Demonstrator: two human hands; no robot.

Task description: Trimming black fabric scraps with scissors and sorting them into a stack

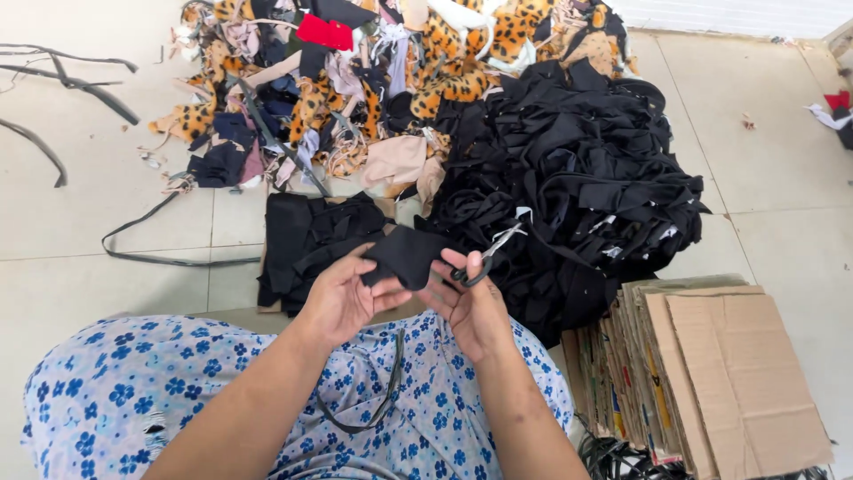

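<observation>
Her left hand (342, 298) pinched a black fabric piece (404, 256) taut (for trimming, I guessed) while her right hand (471, 307) gripped scissors (487, 258).

1. Both bare forearms rise from the lower frame and converge at centre.
2. Left hand (342, 298): palm up, fingers curled in a pinch.
3. Right hand (471, 307): fingers closed in a grip, just beside the left.

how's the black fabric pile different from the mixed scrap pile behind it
The black fabric pile is all one colour; the mixed scrap pile shows leopard print, red, beige and navy. The black pile lies nearer the hands, beside the cardboard stack; the mixed pile lies farther back and left. Both are loose cloth heaps on the tiled floor.
</observation>
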